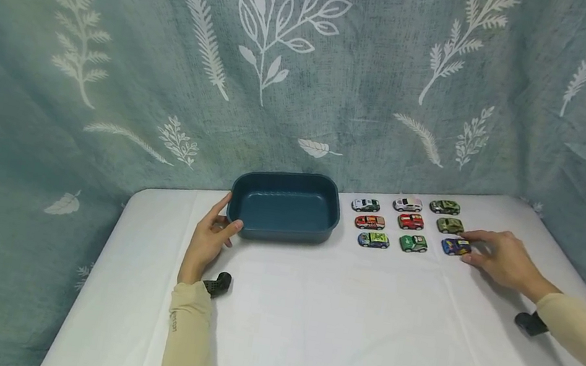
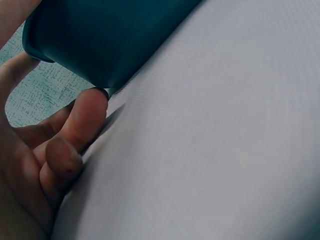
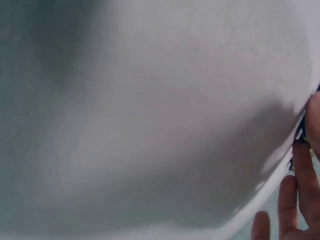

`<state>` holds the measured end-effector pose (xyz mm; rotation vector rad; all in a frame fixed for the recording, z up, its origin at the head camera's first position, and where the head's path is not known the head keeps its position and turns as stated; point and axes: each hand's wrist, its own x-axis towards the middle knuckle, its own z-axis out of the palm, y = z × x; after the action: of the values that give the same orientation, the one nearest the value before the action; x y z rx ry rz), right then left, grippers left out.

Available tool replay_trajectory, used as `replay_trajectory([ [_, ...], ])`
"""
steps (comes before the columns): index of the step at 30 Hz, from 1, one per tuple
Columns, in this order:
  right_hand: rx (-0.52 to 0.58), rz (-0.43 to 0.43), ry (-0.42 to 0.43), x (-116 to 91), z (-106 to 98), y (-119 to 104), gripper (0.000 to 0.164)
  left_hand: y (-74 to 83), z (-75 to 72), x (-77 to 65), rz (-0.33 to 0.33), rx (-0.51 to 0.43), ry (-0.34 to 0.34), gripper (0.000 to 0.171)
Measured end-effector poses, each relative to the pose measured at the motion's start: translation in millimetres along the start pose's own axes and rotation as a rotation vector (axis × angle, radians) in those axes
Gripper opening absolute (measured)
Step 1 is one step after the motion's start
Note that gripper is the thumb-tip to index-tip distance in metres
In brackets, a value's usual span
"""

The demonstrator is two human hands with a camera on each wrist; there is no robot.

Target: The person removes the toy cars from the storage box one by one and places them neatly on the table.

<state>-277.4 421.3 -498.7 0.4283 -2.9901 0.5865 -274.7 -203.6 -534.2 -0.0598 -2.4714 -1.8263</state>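
Observation:
A dark teal rectangular plastic bin (image 1: 286, 234) stands at the back of the white table. My left hand (image 1: 207, 245) grips its left end, thumb at the front rim and fingers along the outer side; the left wrist view shows the lower fingers (image 2: 89, 112) bent beside the bin wall (image 2: 115, 40). At the right, my right hand (image 1: 504, 259) has thumb and index finger around a blue toy car (image 1: 453, 247), the front one of the rightmost column. In the right wrist view, the fingers (image 3: 305, 170) show at the edge, and the car is mostly hidden.
Several other toy cars stand in rows right of the bin, among them a green one (image 1: 413, 244), a red one (image 1: 410, 221) and an olive one (image 1: 450, 226). A patterned green cloth (image 1: 373, 94) hangs close behind the table (image 1: 334, 326).

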Motion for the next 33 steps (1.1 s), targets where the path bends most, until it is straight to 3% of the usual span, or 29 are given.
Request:
replay_trajectory([
  [4,0.050,0.047,0.009,-0.5,-5.1,-1.4,0.056,-2.3,0.8,-0.8,-0.004,-0.003,0.009,0.075],
  [8,0.162,0.176,0.083,-5.9,-7.4,-8.6,0.056,-3.7,1.9,-2.7,-0.006,-0.007,0.004,0.075],
  [16,0.337,0.303,0.231,-6.2,-3.6,-52.8,0.059,-3.2,6.2,-0.1,0.010,-0.033,-0.012,0.072],
  [22,0.372,0.269,0.360,10.6,-15.5,-85.1,0.059,-0.7,12.2,4.5,0.016,-0.038,0.000,0.073],
  [27,0.325,0.239,0.358,24.0,-14.9,-100.4,0.067,1.0,12.9,4.7,-0.008,-0.006,0.009,0.074],
  [33,0.284,0.112,0.464,40.3,-11.2,-119.2,0.074,-0.3,7.4,3.8,-0.025,0.028,0.001,0.082],
])
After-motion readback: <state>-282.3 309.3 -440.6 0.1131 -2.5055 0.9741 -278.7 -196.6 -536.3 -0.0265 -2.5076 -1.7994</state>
